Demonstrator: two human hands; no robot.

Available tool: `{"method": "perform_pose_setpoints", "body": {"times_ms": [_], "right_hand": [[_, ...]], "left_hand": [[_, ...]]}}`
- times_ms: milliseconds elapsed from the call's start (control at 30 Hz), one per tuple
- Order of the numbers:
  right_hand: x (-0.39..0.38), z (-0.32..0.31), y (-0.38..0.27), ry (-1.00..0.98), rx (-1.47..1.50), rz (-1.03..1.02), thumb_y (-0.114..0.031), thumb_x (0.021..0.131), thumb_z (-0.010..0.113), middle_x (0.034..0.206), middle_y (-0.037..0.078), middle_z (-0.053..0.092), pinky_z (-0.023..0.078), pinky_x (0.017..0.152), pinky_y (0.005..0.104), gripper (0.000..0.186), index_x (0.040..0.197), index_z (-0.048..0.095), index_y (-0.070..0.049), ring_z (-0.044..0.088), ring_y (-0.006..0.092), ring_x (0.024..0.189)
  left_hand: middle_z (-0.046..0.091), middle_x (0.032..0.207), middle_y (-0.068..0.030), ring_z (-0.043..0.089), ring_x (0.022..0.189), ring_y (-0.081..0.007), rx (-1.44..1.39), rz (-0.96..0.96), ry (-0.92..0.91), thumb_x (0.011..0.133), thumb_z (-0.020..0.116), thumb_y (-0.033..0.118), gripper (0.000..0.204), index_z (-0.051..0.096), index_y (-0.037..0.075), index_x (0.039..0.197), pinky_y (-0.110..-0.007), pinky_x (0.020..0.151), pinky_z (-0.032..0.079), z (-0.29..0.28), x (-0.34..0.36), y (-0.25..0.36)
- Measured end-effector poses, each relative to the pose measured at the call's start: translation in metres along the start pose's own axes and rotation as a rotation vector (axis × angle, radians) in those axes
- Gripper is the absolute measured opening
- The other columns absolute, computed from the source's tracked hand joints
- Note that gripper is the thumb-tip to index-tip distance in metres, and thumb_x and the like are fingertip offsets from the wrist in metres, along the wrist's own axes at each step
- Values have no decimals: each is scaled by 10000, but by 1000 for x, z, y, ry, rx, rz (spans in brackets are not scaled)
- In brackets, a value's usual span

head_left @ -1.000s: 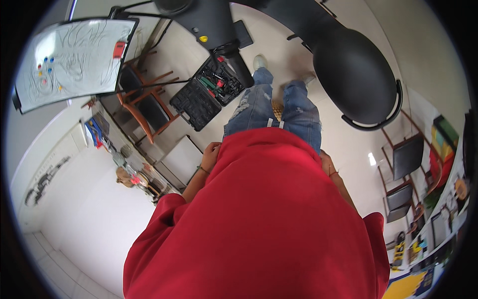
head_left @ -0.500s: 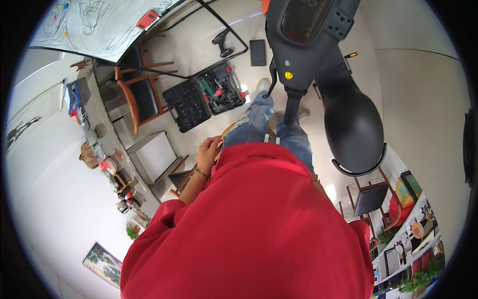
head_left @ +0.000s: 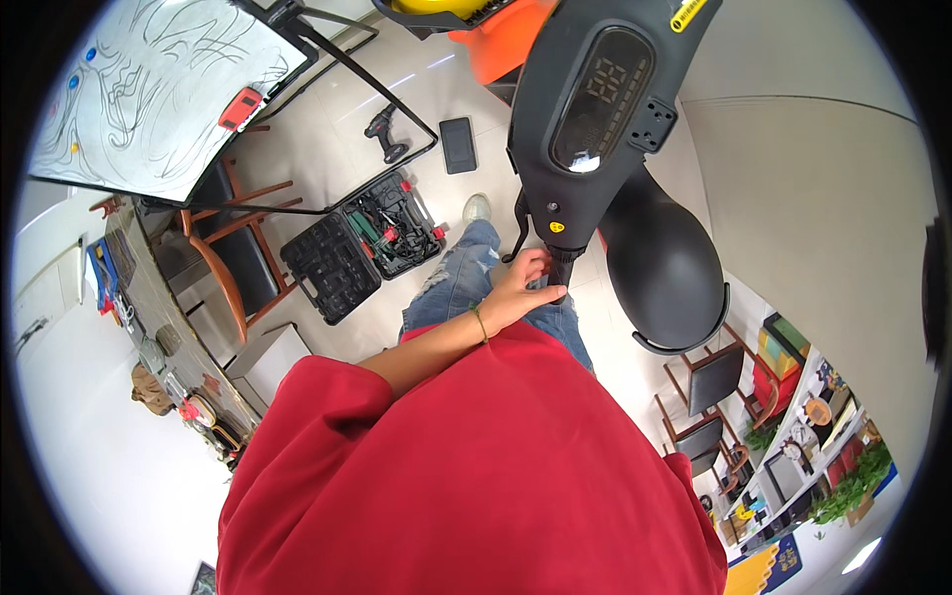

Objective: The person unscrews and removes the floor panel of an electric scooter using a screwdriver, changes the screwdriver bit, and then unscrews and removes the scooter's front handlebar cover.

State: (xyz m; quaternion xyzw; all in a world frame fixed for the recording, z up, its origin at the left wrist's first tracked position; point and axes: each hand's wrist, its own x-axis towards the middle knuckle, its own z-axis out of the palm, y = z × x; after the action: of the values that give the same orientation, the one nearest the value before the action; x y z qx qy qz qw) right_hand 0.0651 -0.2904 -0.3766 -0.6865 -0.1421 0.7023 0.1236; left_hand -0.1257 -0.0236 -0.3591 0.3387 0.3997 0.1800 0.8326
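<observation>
My left hand reaches across the front of my red shirt. Its fingers curl around a black handlebar grip, with the thumb along the grip's lower end. The grip sticks out toward me from a dark grey vehicle console with a lit display. Just left of the grip hangs a thin curved black lever, apart from my fingers. A smooth black oval part with a thin rim bar is to the right. My right hand is not visible.
An opened black tool case lies on the floor to the left. Beyond it are a cordless drill and a dark flat tablet-like thing. Chairs stand left and right, one a wooden-armed chair. A whiteboard fills the upper left.
My left hand has come from beside my left hip to the grip and closed around it. My view has shifted, so more of the console and an orange part behind it show.
</observation>
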Motion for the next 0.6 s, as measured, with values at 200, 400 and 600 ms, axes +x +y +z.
{"method": "perform_pose_setpoints", "body": {"times_ms": [200, 400, 600], "right_hand": [[-10, 17, 46, 82, 84, 17, -90, 934, 445, 1147, 134, 621, 477, 898, 329, 368, 1275, 493, 40, 591, 208, 1036], [33, -44, 129, 601, -82, -33, -103, 913, 502, 913, 148, 684, 524, 763, 305, 232, 1069, 622, 21, 665, 192, 817], [210, -15, 93, 201, -182, -287, -255, 841, 535, 1025, 207, 640, 503, 801, 405, 349, 1130, 603, -72, 620, 360, 939]], "left_hand": [[591, 974, -21, 546, 920, -98, 216, -310, 39, 834, 707, 185, 309, 549, 30, 1049, -255, 825, 446, 0, 16, 10], [596, 800, -12, 542, 707, -91, 595, -164, 452, 816, 698, 155, 203, 595, 16, 923, -242, 634, 440, -58, -30, 35], [555, 640, 7, 474, 539, -62, 993, 177, 989, 825, 698, 135, 176, 598, -6, 860, -225, 476, 356, -89, -28, 83]]}}
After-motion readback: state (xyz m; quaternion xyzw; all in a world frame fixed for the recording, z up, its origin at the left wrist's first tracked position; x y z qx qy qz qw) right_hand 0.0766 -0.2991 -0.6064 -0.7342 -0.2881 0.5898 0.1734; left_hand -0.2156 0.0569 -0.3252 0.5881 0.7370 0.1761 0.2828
